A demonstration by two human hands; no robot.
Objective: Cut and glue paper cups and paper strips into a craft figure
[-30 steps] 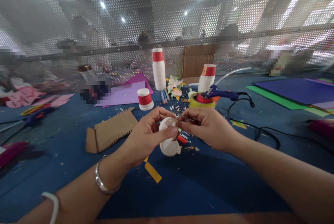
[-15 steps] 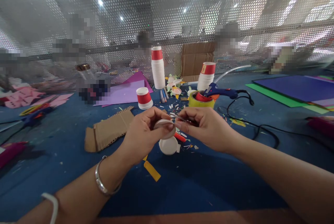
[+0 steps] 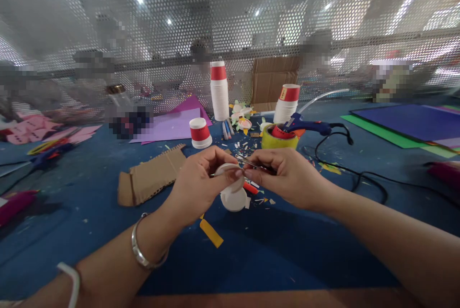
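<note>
Pinched between the thumb and fingers of my left hand (image 3: pixel 206 178) is a thin white paper disc (image 3: pixel 226 169), held on edge. My right hand (image 3: pixel 283 174) is closed on a slim metal tool (image 3: pixel 251 162), which looks like tweezers or small scissors; its tip reaches the disc's right side. Both hands nearly meet above the blue table. Below them lies a white cup base (image 3: pixel 234 199) with a small tab at its right. A red piece (image 3: pixel 250 188) and paper scraps (image 3: pixel 265 200) are beside it.
Ahead stand a red-and-white cup (image 3: pixel 200 133), a tall cup stack (image 3: pixel 219 95) and a shorter stack (image 3: pixel 286 104). A blue glue gun (image 3: pixel 307 125) rests on yellow tape (image 3: pixel 278 140), its black cord trailing right. Corrugated cardboard (image 3: pixel 154 174) lies left, a yellow strip (image 3: pixel 211 233) nearer.
The view has shifted slightly, so the table items appear a little to the right. The white disc is tilted a bit differently between my hands. Both hands keep their holds.
</note>
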